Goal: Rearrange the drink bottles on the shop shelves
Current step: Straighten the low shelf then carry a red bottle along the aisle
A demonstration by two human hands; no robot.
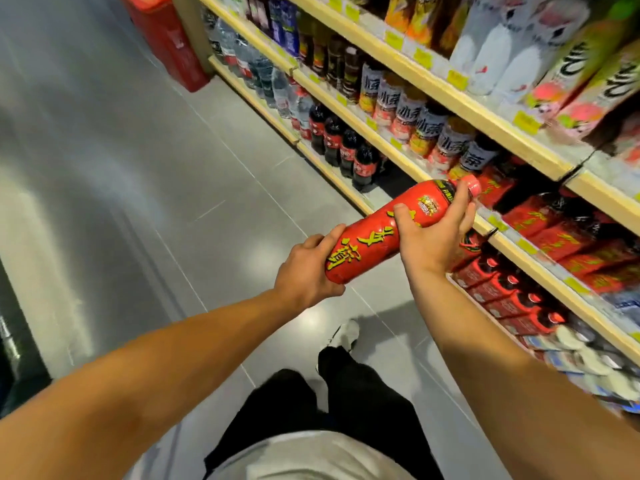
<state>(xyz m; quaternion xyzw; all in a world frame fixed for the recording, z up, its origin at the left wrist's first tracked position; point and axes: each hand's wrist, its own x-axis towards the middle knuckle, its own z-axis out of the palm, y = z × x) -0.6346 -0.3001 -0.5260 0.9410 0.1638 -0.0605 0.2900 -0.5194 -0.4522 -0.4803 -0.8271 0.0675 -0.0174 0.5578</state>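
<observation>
You stand on a grey tiled floor (121,202) beside wooden shop shelves (460,98) packed with drink bottles. You hold a large red bottle (377,233) with yellow lettering tilted in front of the shelves, its cap towards them. Your left hand (304,268) wraps its base; your right hand (433,233) curls round its upper half below the neck.

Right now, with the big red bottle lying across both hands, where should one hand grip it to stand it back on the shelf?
Grip the red bottle around its straight middle body, coming from the aisle side, probably best. It lies tilted, cap toward the shelf edge. The left hand cups the base and the right hand wraps the upper body, so the label section between them is free.
</observation>
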